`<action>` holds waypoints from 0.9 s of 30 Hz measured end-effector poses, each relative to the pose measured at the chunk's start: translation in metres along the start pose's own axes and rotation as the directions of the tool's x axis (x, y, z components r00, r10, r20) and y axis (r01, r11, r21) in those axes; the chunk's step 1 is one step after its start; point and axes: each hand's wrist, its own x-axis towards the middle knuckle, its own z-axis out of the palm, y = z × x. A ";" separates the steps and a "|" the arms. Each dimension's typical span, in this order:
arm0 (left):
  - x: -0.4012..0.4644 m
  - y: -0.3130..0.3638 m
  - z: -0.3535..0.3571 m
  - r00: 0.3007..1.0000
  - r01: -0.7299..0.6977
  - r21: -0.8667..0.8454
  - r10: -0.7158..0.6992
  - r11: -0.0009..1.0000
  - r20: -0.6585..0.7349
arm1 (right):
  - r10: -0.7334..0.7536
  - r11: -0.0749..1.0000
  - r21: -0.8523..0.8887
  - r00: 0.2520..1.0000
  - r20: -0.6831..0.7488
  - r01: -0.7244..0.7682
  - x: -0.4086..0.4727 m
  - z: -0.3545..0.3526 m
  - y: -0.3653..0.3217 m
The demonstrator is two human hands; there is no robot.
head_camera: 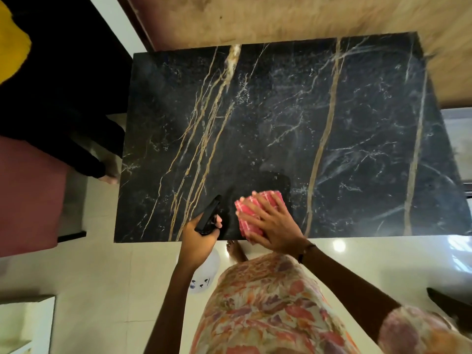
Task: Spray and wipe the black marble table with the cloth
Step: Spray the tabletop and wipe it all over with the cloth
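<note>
Flat and spread, the fingers point(258, 200) of the right hand point(270, 226) pressed down on the pink cloth point(249, 218), which lay folded on the bench point(357, 123) just inside its near edge. Beside them, the fingers of the left hand point(198, 238) were curled round the neck of the spray bottle point(208, 218), its black nozzle reaching over the bench edge, its pale body hanging below the edge above the floor point(102, 264).

Beyond the fingertips the black marble ran open to the far edge and out to both side edges, with nothing standing on it. A darker, wet-looking patch sat just past the cloth.

The cloth was ribbed, pink with paler stripes, and partly covered by the hand. The marble was black with gold and white veins running away from the fingers.

Left of the bench, a person in black point(63, 111) stood near its side edge, beside a maroon seat point(28, 195).
</note>
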 end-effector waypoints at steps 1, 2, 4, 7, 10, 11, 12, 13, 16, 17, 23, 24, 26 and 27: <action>0.001 0.003 0.005 1.000 0.000 -0.002 0.000 1.000 -0.003 | -0.034 0.999 -0.002 0.999 -0.010 0.034 -0.018 0.004 0.008; 0.002 0.006 0.009 1.000 0.000 -0.001 0.000 1.000 -0.008 | -0.054 0.999 -0.008 0.998 -0.022 0.054 -0.035 0.006 0.020; 0.003 0.012 0.017 1.000 0.000 0.002 0.000 1.000 -0.012 | -0.057 0.998 -0.037 0.998 -0.033 0.055 -0.058 0.003 0.050; 0.005 0.021 0.030 1.000 -0.006 -0.007 0.006 1.000 0.001 | 0.063 0.996 -0.060 0.998 -0.014 -0.064 -0.053 -0.012 0.088; 0.007 0.028 0.041 1.000 -0.011 -0.006 0.011 1.000 0.013 | 0.231 0.973 -0.010 0.973 -0.019 -0.231 -0.016 -0.027 0.081; 0.008 0.030 0.046 1.000 -0.011 0.002 0.011 1.000 0.013 | 0.248 0.969 0.008 0.969 -0.021 -0.248 -0.005 -0.028 0.074; 0.009 0.032 0.050 1.000 -0.008 0.009 0.008 1.000 0.012 | 0.240 0.971 0.022 0.971 -0.021 -0.239 0.001 -0.027 0.067; 0.010 0.033 0.053 1.000 -0.004 0.010 0.004 1.000 0.014 | 0.209 0.977 0.033 0.978 -0.018 -0.209 0.001 -0.023 0.059; 0.015 0.039 0.063 1.000 -0.006 0.024 0.005 1.000 0.021 | 0.041 0.999 0.021 0.999 0.021 -0.042 -0.033 -0.006 0.051; 0.017 0.040 0.066 1.000 -0.011 0.029 0.010 1.000 0.020 | -0.008 1.000 0.009 1.000 0.026 0.008 -0.051 -0.001 0.056; 0.025 0.056 0.078 1.000 -0.016 0.041 0.016 0.999 -0.005 | 0.043 0.997 -0.064 0.998 0.044 -0.041 -0.104 -0.009 0.133; 0.026 0.058 0.081 1.000 -0.016 0.047 0.016 0.999 -0.012 | 0.088 0.995 -0.059 0.995 0.041 -0.086 -0.096 -0.014 0.143; 0.027 0.062 0.085 1.000 -0.014 0.045 0.015 0.999 -0.020 | 0.206 0.978 -0.028 0.978 0.027 -0.205 -0.069 -0.027 0.147; 0.028 0.064 0.088 1.000 -0.012 0.039 0.013 0.999 -0.025 | 0.257 0.966 -0.010 0.966 0.013 -0.257 -0.053 -0.032 0.144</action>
